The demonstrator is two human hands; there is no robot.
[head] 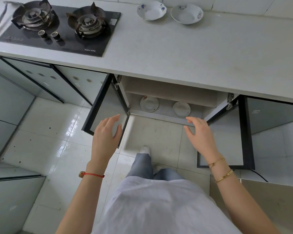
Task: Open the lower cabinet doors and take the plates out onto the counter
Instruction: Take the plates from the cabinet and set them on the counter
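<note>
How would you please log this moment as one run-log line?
doors: both open | left hand: open, empty | right hand: open, empty | plates: left plate, right plate in cabinet | stage: reaching in

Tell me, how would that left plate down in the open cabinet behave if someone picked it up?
The left plate looks like glazed ceramic, so probably stiff, smooth and a bit slippery. It would likely chip or shatter if dropped on the tiled floor. It lies flat on the cabinet shelf, so it is unlikely to roll or tip.
</note>
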